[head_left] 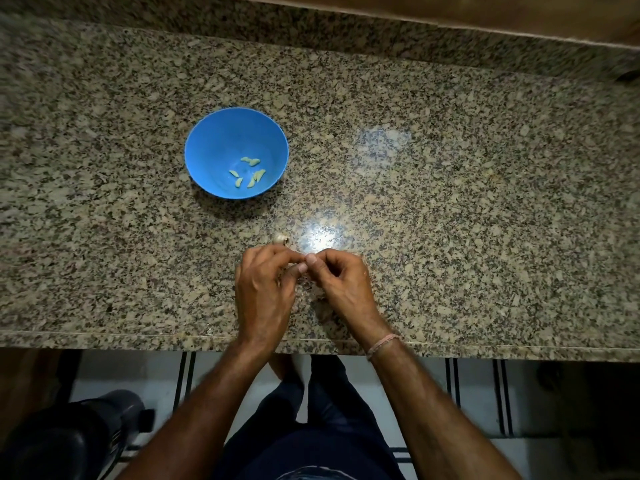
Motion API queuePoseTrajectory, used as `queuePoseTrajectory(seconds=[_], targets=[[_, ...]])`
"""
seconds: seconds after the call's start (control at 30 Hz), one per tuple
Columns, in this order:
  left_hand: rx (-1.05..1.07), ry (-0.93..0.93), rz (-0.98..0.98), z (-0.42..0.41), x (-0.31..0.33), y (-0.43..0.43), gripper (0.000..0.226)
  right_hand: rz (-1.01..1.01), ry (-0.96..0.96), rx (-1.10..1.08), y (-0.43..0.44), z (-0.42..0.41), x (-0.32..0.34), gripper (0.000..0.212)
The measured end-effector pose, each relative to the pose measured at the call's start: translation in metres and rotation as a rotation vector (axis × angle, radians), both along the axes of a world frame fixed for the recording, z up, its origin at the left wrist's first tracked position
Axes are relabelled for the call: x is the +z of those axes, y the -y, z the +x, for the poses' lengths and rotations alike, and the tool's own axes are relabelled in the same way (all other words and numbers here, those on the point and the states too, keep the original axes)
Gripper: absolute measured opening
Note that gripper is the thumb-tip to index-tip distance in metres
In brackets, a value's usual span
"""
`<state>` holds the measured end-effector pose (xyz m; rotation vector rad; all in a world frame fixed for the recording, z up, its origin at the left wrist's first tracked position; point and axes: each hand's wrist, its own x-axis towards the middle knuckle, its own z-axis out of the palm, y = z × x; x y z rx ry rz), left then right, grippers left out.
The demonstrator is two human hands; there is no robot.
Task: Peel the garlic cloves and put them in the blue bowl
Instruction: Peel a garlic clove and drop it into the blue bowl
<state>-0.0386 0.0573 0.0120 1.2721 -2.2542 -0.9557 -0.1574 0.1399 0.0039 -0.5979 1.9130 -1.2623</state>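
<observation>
A blue bowl (221, 140) stands on the granite counter, left of centre, with several pale peeled garlic cloves (251, 171) at its bottom. Nearer the front edge my left hand (265, 289) and my right hand (341, 282) meet fingertip to fingertip, fingers curled, pinching a small garlic clove that is almost wholly hidden between them. An unpeeled clove (280, 238) lies on the counter just beyond my left hand. Bits of garlic skin (320, 294) lie under my right hand.
The speckled granite counter (467, 202) ends in a front edge just below my wrists and rises into a backsplash at the top. A dark round object (69, 441) stands on the floor at the lower left. A thread bracelet (382, 344) circles my right wrist.
</observation>
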Motion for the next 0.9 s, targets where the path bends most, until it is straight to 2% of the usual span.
queuePoseTrajectory(seconds=[0.07,0.1,0.2,0.3,0.37,0.43,0.53,0.73,0.8,0.9], targets=[[0.066,0.024,0.005,0.007,-0.001,0.008,0.012,-0.008,-0.092,0.005,0.002,0.002,-0.001,0.014],[0.114,0.035,0.011,0.011,-0.004,0.015,0.012,0.003,-0.204,0.011,0.001,0.002,-0.002,0.014],[0.198,0.069,0.023,0.026,-0.015,0.036,0.019,0.15,-0.596,0.106,-0.009,-0.003,-0.01,0.043],[0.176,0.08,0.021,0.036,-0.02,0.036,0.03,0.245,-0.728,0.184,-0.022,-0.001,-0.017,0.063],[0.116,0.065,0.056,0.036,-0.02,0.02,0.03,0.206,-0.701,0.192,-0.022,0.009,-0.016,0.06],[0.039,0.065,0.087,0.034,-0.024,0.0,0.029,0.142,-0.671,0.194,-0.015,0.022,-0.013,0.04],[-0.052,0.056,0.077,0.029,-0.027,-0.013,0.031,0.123,-0.791,0.193,-0.007,0.035,-0.015,0.01],[-0.061,-0.007,0.084,0.006,-0.02,-0.006,0.031,0.24,-0.913,0.115,-0.011,0.031,-0.023,0.012],[-0.072,-0.012,0.07,0.001,-0.023,-0.005,0.028,0.232,-0.806,0.042,-0.014,0.021,-0.022,0.017],[-0.095,-0.004,0.041,-0.011,-0.024,-0.009,0.032,0.136,-0.47,-0.123,-0.023,0.001,-0.01,0.019]])
